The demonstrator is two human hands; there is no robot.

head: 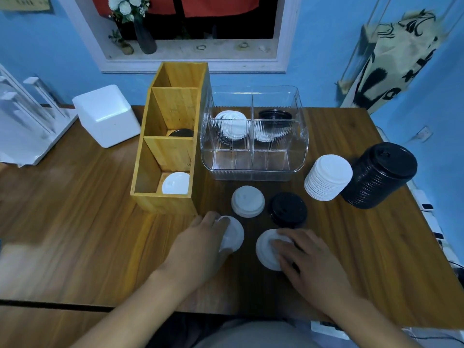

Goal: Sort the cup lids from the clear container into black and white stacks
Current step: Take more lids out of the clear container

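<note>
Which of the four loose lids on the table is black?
The far-right lid, just beyond the right hand; the other three are white.

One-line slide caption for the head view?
Left hand holds a white lid, right hand a second white lid, near the clear container, white stack and black stack.

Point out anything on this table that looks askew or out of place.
The tall white stack and the black stack both appear to lean right, away from the clear container, though the wide lens may exaggerate that. Nothing looks spilled or damaged.
</note>
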